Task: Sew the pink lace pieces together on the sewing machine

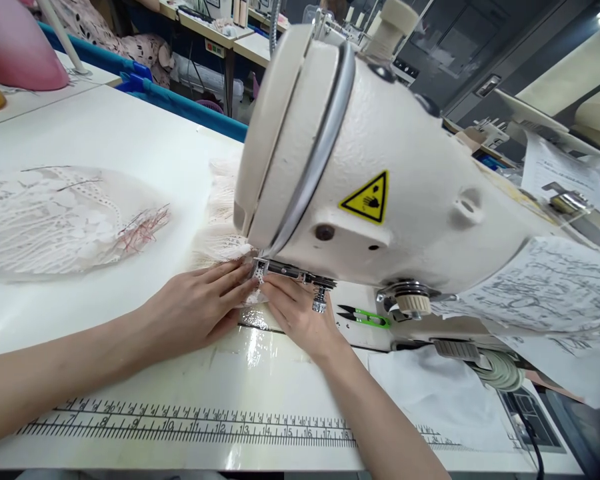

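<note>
A white sewing machine (410,173) stands over a piece of white lace fabric (225,213), part of which lies hidden behind the machine head. My left hand (195,303) rests flat on the lace with fingers stretched toward the needle area. On the other side, my right hand (297,313) has its fingers together at the lace edge near the presser foot (260,267), seemingly gripping it; the machine's parts cover some of these fingers. Both hands' fingertips are close together beside the foot. The needle itself cannot be made out.
Another lace piece (55,220) with loose red threads lies left. Green thread snips (367,317) rest right of my hand. White cloth (440,393) covers part of the printed ruler (205,427). A pink rounded object (25,47) stands far left, near a blue rail (195,110).
</note>
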Motion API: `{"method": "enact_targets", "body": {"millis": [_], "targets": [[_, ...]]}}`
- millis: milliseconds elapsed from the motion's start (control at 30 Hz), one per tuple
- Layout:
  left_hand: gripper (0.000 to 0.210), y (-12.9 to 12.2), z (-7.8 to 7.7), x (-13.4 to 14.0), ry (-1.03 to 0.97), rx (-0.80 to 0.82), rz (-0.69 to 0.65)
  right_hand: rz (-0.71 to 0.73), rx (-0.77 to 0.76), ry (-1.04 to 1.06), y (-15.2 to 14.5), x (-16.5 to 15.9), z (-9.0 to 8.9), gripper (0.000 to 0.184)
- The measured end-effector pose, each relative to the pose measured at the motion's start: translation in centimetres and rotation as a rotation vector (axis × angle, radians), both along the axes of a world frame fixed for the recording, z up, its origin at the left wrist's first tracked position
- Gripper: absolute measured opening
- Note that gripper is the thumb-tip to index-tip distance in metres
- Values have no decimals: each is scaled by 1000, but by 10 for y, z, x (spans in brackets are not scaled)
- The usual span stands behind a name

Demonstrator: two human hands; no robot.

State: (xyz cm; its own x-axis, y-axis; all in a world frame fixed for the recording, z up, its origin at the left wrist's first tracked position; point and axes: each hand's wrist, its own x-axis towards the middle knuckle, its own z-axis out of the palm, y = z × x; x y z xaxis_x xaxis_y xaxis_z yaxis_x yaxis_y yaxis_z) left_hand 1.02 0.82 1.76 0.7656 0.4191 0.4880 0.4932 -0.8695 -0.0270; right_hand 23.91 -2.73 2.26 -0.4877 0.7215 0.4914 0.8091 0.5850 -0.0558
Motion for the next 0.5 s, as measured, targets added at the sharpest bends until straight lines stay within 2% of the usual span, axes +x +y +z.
{"method": "enact_targets", "body": {"millis": [100,267,400,500], "targets": [[46,2,0,1,-21,-19,0,-30,21,-4,0,-1,3,18],[44,6,0,2,-11,21,-15,22,22,13,7,0,2,21],[43,8,-2,1,-10,-21,10,64,46,73,11,0,1,23],[42,8,-3,-1,-9,-11,-46,70,73,78,12,-1,-1,24]]}}
